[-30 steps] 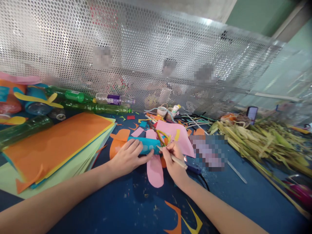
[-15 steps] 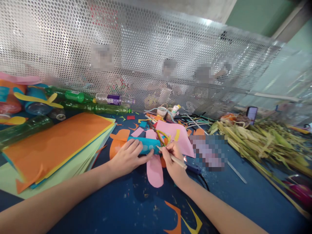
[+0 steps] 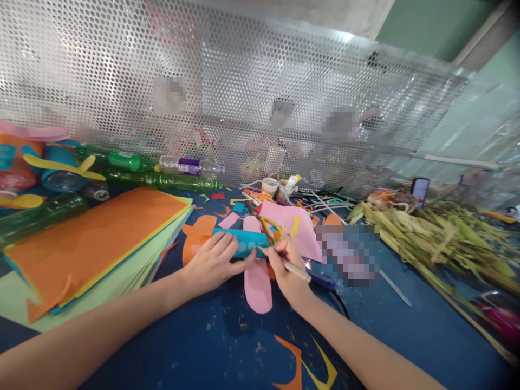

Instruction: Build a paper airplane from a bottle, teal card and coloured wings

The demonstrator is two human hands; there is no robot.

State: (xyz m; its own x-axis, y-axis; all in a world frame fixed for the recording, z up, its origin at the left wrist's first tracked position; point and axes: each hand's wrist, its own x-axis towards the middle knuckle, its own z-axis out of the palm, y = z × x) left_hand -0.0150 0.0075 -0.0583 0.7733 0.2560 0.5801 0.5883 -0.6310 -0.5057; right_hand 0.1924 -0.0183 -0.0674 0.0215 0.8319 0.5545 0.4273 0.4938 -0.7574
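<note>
A model plane covered in coloured paper lies on its side, with a blue sheet point(image 3: 244, 236) around its middle, an orange tail end point(image 3: 195, 241) and a pink wing point(image 3: 258, 287) pointing towards me. My left hand point(image 3: 213, 257) grips the body from above, its fingers curved over the blue sheet and its thumb along the lower side. Between the thumb and fingers of my right hand point(image 3: 289, 268) is a pale pencil point(image 3: 298, 270), its tip touching or very near the blue sheet's right end. Yellow-handled scissors point(image 3: 268, 227) lie just behind the plane.
Stacked coloured sheets point(image 3: 101, 238) lie left, with plastic bottles point(image 3: 162, 180) behind. A pink sheet point(image 3: 303, 235) and paper scraps surround the plane. A blue-handled tool point(image 3: 323, 280) with a black cord lies by my right wrist. Dried husks point(image 3: 430, 244) and a phone point(image 3: 420, 190) are right.
The pencil tip has shifted slightly left and down along the blue sheet's right end. My left hand keeps its place on the plane.
</note>
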